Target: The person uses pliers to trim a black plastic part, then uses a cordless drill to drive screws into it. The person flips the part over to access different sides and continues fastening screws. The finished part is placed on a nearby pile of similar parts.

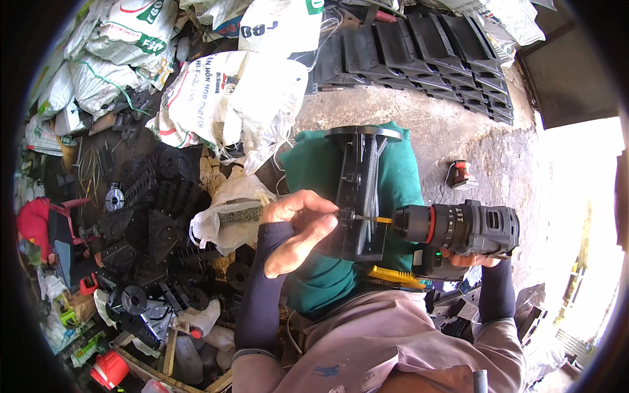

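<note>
Across my lap, over green cloth (311, 164), lies a black bracket-like part (354, 187) with a round disc at its far end. My right hand (468, 259) grips a black cordless drill (452, 226) from the right. Its slim bit with a yellow section (379, 219) points left and meets the part's side. On the opposite side, the thumb and fingertips of my left hand (298, 226) pinch together against the part. Whatever is between them is too small or hidden to make out. Beside my lap's near edge rests a yellow-handled tool (396, 276).
An open white bag (229, 226) of small pieces stands left of my left hand. Black parts (141, 216) crowd the left floor. White sacks (203, 98) and stacked black parts (419, 52) lie ahead. A small red-and-grey object (462, 175) sits on the right floor. Another person (42, 226) is far left.
</note>
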Demonstrator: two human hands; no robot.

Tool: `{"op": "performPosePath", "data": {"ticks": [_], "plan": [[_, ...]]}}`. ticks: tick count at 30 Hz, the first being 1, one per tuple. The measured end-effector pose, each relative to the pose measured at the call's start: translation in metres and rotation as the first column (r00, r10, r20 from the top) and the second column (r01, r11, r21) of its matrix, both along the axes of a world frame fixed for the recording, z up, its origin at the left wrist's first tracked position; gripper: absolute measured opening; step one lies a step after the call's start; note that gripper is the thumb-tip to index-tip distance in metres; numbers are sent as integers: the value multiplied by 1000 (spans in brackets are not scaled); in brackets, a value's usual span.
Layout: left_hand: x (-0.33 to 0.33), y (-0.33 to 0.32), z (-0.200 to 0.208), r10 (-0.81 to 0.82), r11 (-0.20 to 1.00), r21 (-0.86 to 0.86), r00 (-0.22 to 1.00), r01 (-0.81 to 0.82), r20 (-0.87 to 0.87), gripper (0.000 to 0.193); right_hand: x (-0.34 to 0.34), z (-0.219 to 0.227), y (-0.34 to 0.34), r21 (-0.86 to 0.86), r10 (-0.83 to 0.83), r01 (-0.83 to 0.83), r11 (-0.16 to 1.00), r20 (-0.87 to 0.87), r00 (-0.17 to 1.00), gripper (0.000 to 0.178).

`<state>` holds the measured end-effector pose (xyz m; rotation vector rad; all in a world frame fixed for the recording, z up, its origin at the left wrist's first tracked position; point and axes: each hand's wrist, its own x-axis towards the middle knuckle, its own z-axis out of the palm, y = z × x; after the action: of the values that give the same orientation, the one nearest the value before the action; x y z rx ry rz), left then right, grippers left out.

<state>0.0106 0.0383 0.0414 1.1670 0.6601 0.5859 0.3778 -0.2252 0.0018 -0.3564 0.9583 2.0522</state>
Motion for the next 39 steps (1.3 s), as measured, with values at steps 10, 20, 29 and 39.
{"op": "performPosePath", "data": {"ticks": [10,20,29,39], "plan": [[0,10,-11,-89,996,6,986,89,143,6,-38,16,11,70,-38,-572,817,997,68,58],[12,31,9,-80,997,23,986,77,146,17,-26,31,6,296,-40,-259,919,727,686,66],[56,21,21,37,920,382,991,-85,130,57,-67,71,45,15,-27,-669,743,1000,-7,53],[54,21,21,35,924,372,987,-93,160,47,-100,106,66,-93,-195,-773,627,942,-271,44]]}}
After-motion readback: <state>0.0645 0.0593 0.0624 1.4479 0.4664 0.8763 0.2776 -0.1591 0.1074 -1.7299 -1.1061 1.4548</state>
